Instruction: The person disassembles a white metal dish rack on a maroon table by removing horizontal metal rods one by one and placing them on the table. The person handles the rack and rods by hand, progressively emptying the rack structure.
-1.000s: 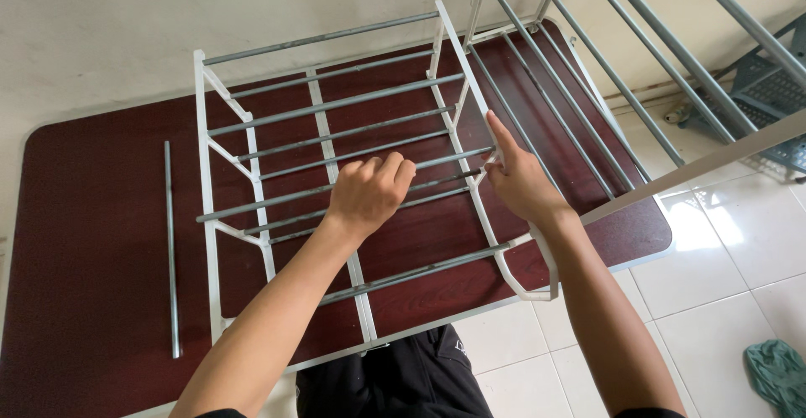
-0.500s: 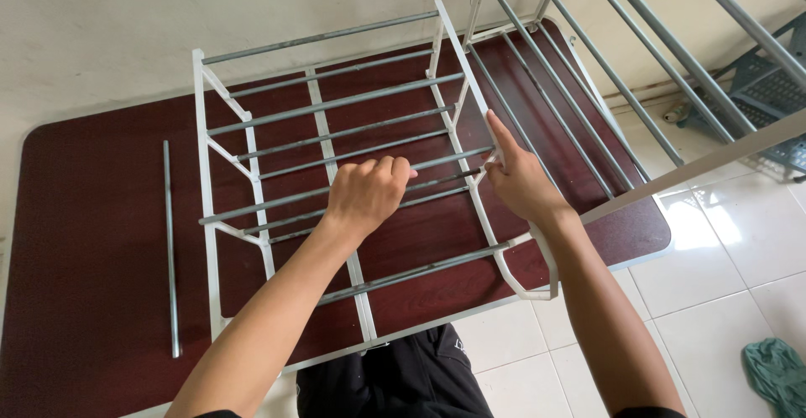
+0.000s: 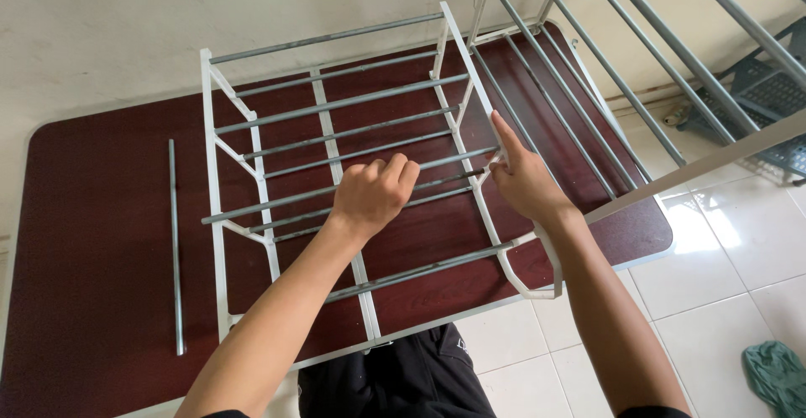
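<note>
our left hand (image 3: pixel 372 193) curls tight round a grey rod (image 3: pixel 277 202) running crosswise toward the white frame (image 3: pixel 475 185), where our right hand (image 3: pixel 525 179) pinches its end.

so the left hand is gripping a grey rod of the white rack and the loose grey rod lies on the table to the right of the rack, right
Not quite. The left hand does grip a grey rod of the white rack, but the head view shows the loose grey rod lying on the table to the left of the rack, not the right.
</note>
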